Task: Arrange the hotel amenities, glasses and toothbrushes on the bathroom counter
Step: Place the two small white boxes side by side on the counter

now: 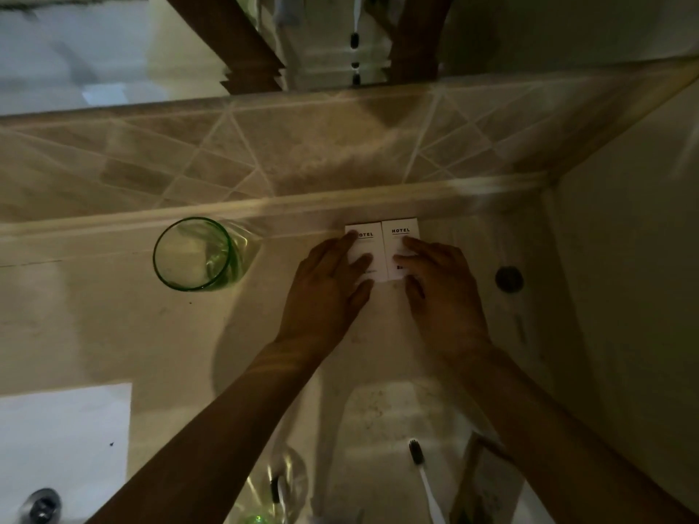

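Two white boxes printed HOTEL lie side by side against the back ledge of the counter (113,334). My left hand (325,293) rests flat on the left box (363,240), fingers spread. My right hand (442,285) rests flat on the right box (401,240) the same way. An empty green-rimmed glass (196,255) stands to the left of the boxes. At the bottom edge a clear glass (280,489) holds a dark-headed toothbrush, and a white toothbrush (425,482) with a dark head sticks up to its right.
A tiled backsplash (264,153) rises behind the counter, with a mirror (94,51) above it. A wall closes the right side. A round dark fitting (509,279) sits right of the boxes. A white sink (64,448) with its drain (43,504) is at lower left.
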A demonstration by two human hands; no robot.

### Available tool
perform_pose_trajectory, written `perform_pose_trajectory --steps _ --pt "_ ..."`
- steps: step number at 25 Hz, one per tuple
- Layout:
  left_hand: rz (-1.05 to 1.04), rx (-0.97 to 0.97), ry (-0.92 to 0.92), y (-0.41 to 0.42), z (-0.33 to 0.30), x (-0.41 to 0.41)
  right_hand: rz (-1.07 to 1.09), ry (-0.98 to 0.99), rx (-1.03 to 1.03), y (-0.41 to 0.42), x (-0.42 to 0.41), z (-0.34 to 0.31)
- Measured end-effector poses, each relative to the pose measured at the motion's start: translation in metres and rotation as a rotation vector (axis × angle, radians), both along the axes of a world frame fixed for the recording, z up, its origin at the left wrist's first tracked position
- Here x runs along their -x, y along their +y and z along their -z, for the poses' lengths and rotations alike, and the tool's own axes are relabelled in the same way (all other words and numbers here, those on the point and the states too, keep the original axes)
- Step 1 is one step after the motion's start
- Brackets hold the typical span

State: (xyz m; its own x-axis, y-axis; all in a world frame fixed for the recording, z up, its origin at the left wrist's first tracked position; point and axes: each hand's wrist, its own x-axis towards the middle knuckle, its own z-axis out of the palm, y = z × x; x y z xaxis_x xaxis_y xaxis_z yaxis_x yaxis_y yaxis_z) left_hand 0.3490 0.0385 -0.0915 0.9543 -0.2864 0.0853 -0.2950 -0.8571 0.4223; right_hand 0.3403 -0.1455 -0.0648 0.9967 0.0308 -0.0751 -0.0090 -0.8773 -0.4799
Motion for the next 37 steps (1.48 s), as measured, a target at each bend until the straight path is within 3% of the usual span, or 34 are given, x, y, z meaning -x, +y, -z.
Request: perform_pose_trajectory --steps 4,18,27,37 --pt "-0.011 0.052 -0.01 -0.003 0.004 0.003 -0.016 -0.003 -0.032 -0.003 -0.002 0.004" --pt "-0.126 0.102 0.053 -0.008 0.004 0.007 0.222 0.186 -0.245 0.005 -0.01 -0.003" --pt "-0.231 0.185 0.062 -0.019 0.001 0.003 0.205 0.219 -0.217 0.004 -0.012 -0.003" --pt "-0.207 0.179 0.058 -0.018 0.0 0.003 0.177 0.205 -0.168 0.005 -0.012 -0.002"
